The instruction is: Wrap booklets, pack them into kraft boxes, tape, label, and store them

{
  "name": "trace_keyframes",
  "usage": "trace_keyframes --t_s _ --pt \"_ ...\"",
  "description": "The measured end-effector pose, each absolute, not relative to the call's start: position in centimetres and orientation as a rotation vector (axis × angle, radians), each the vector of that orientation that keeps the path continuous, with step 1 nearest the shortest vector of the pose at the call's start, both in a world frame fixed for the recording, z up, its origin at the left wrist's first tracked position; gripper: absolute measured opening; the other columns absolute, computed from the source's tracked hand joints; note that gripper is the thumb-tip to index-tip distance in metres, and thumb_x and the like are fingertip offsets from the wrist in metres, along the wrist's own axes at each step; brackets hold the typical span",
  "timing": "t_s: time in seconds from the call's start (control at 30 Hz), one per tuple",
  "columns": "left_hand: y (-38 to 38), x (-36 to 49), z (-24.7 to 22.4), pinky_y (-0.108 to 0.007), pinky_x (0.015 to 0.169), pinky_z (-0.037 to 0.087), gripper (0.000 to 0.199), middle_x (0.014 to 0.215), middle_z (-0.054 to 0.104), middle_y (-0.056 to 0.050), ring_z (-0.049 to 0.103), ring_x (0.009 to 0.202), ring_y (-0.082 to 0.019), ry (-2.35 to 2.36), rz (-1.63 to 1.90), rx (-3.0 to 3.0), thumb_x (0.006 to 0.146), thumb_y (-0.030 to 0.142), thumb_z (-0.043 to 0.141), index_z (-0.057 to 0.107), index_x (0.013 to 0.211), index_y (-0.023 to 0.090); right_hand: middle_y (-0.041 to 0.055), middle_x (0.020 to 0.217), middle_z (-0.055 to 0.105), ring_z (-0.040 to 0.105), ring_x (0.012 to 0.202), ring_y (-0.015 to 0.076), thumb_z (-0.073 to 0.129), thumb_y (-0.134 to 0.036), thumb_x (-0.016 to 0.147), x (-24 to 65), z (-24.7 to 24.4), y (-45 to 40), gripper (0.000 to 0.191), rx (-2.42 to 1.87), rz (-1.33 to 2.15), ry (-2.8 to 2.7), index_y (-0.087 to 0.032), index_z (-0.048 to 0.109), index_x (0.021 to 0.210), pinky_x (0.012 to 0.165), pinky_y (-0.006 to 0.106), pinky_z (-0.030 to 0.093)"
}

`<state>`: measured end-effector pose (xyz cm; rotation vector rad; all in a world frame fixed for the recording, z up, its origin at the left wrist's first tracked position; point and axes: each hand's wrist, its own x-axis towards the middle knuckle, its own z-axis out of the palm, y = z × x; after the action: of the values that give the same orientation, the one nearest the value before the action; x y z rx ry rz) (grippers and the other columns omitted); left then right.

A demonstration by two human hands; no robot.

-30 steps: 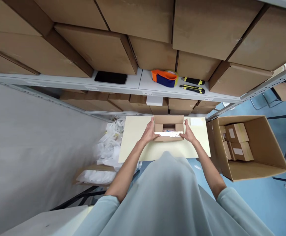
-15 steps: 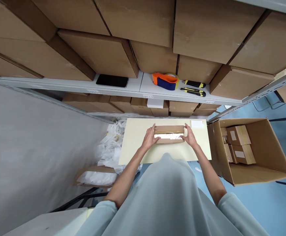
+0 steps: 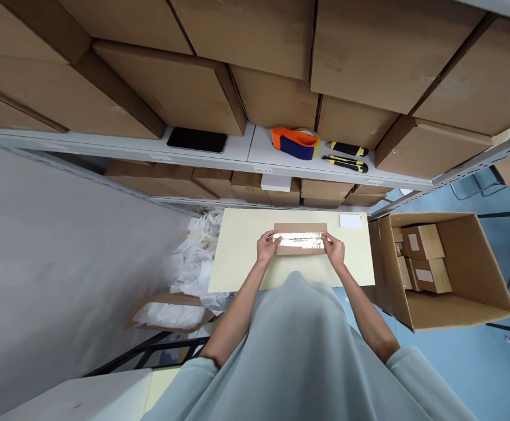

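Note:
A small brown cardboard box [image 3: 301,227] lies on the pale yellow tabletop [image 3: 237,257] in front of me. Along its middle runs a wide, shiny silvery-white strip [image 3: 301,240], foil or glossy wrap, with brown cardboard showing above and below it. My left hand [image 3: 267,244] is closed on the left end of the box, thumb and fingers at the edge of the shiny strip. At the opposite end my right hand [image 3: 334,248] pinches the box in the same way. The exact grip under the fingertips is hidden.
A white card [image 3: 350,221] lies at the table's back right. An open carton [image 3: 474,263] holding smaller boxes stands to the right. Two utility knives [image 3: 346,156], an orange-and-blue tape dispenser [image 3: 296,144] and a phone [image 3: 197,140] rest on the shelf. Crumpled white packing material [image 3: 196,257] lies left.
The box's top has opened wider, so more of the shiny strip shows. My hands have shifted from the box's corners to pinching at the two ends of the strip.

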<state>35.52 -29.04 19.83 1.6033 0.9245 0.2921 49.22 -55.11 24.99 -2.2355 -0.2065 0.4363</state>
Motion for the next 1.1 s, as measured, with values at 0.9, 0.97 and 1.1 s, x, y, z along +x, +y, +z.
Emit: trace_keyframes --t_s 0.9,0.97,1.1 --pt "-25.8 43.9 32.9 -0.048 0.111 0.058 0.019 0.117 0.083 -0.010 0.076 0.121 -0.034 0.716 0.512 2.165 0.086 0.019 0.065 0.078 0.099 0.025 0.0109 0.168 0.059 0.046 0.164 0.0414 0.055 -0.029 0.103 55.7 35.2 -45.8 0.029 -2.393 0.014 -1.003 -0.031 0.084 0.106 0.135 0.069 0.035" --pt "-25.1 47.6 37.8 -0.046 0.104 0.060 0.021 0.104 0.083 -0.008 0.078 0.108 -0.032 0.617 0.678 2.129 0.089 0.016 0.060 0.077 0.098 0.025 0.0104 0.167 0.059 0.051 0.159 0.0393 0.053 -0.029 0.106 58.2 40.9 -42.0 0.033 -2.365 -0.046 -1.139 -0.033 0.077 0.129 0.136 0.067 0.033" --pt "-23.3 53.6 45.6 -0.044 0.103 0.059 0.026 0.110 0.083 -0.010 0.078 0.106 -0.030 0.549 0.882 2.073 0.093 0.015 0.059 0.077 0.110 0.024 0.0233 0.168 0.052 0.048 0.157 0.0369 0.056 -0.028 0.108 62.3 48.7 -34.6 0.054 -2.512 -0.065 -1.214 -0.012 0.051 0.159 0.135 0.054 0.036"
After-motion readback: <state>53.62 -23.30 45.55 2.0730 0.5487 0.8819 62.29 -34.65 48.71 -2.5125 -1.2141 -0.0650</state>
